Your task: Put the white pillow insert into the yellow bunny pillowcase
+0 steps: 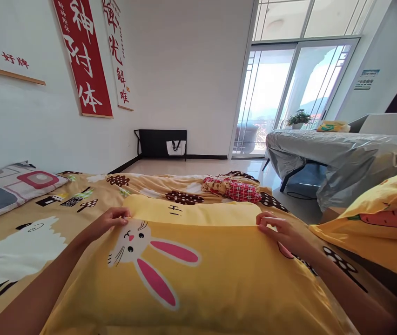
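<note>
A yellow pillowcase with a white rabbit print lies spread in front of me on the bed; it looks filled out toward my body. Its far edge has a paler yellow flap marked "Hi!" beyond it. My left hand pinches the left corner of that edge between thumb and fingers. At the right corner, the fingers of my right hand are closed on the same edge. Between the two hands the edge runs nearly straight. Whatever is inside the pillowcase is hidden.
Beneath is a tan patterned bedspread. A grey-and-red patterned pillow rests at left, a red checked cloth bundle at the far side. Another yellow piece with a carrot print is at right. A covered table stands behind.
</note>
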`<state>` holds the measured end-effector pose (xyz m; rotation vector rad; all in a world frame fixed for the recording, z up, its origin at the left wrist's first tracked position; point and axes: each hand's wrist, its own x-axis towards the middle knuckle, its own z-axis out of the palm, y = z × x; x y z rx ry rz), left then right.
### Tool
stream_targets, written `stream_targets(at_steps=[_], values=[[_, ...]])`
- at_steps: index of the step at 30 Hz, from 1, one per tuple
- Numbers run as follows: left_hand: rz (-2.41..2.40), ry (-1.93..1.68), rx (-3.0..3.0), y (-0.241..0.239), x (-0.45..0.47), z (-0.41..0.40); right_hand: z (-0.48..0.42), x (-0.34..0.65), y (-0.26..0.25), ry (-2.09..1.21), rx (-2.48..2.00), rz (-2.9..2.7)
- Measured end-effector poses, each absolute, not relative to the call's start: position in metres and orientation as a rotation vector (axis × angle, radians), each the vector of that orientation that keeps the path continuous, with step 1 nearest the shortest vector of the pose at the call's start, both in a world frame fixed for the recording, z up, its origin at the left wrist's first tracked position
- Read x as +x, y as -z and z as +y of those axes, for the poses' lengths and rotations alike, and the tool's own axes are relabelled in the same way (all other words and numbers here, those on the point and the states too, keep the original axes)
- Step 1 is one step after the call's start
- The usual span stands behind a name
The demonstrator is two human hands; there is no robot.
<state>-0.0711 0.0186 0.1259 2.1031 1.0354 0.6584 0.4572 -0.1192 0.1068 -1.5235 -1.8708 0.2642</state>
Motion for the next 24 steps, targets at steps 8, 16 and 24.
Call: stream_targets(at_steps=[8,16,24], values=[[1.122,-0.337,2.199,-0.110,-0.073,0.008,-0.111,0.450,-0.089,-0.440,-1.576,-1.928],[1.147,-0.518,2.204,-0.108,-0.086,0.004,-0.097,0.456,-0.086,-0.083,-1.763,-1.937],[1.116,-0.541,2.176,-0.096,-0.071,0.001,-0.092,0.459,-0.065,0.037,-1.783,-1.837]])
